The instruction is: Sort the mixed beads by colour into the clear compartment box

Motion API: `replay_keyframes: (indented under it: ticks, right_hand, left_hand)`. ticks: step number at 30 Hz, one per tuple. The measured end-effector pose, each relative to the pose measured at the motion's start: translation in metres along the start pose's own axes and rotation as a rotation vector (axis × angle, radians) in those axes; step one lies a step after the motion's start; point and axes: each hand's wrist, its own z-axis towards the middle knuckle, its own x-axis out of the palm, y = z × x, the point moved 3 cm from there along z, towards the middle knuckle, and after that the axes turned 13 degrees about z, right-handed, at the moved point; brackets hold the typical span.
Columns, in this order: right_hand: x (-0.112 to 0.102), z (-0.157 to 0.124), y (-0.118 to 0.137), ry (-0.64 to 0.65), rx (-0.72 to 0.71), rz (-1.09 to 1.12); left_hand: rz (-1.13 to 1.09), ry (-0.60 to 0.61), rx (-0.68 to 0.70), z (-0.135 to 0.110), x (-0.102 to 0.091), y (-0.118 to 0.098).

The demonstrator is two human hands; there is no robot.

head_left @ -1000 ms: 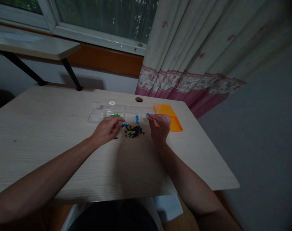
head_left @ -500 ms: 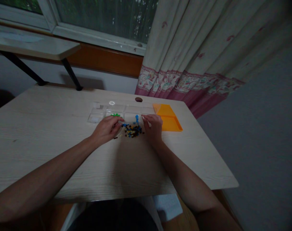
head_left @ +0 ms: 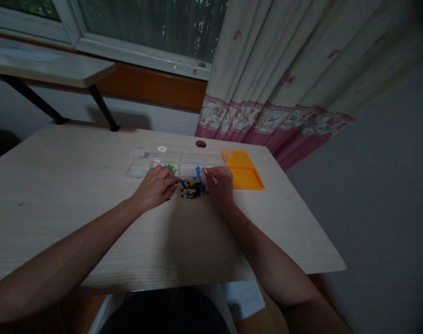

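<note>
A pile of small blue, black and yellow pieces (head_left: 193, 190), like tiny building bricks, lies loose on the table. My left hand (head_left: 157, 184) reaches its left edge, thumb and forefinger slightly apart beside a blue piece. On the other side, my right hand (head_left: 221, 184) has its thumb and fingertips pinched together; whatever is in them is too small to make out. Behind the pile lies a clear compartment box (head_left: 139, 167). Green pieces (head_left: 170, 167) sit in one compartment, partly behind my left hand, and blue pieces (head_left: 198, 171) are in the compartment near my right fingertips.
An open orange case (head_left: 248, 177) stands right of my right hand. A round brown cable hole (head_left: 200, 144) is near the table's back edge. At the back left, a raised shelf (head_left: 54, 69) stands on black legs. A floral curtain (head_left: 267, 93) hangs behind the table.
My left hand has moved slightly down and right, bringing its fingertips to the pile's edge. More of the green pieces shows above it. My right hand has shifted a little left.
</note>
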Motion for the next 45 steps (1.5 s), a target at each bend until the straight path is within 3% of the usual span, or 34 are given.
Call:
replay_keyframes:
  ticks: [24, 45]
  right_hand:
    - [0.0016, -0.001, 0.0034, 0.017, -0.027, 0.056]
    - [0.0025, -0.0004, 0.0063, 0.03, -0.039, 0.08]
  left_hand:
    - [-0.105, 0.001, -0.004, 0.0028, -0.0028, -0.0009]
    - [-0.055, 0.036, 0.01, 0.0002, 0.0028, 0.0006]
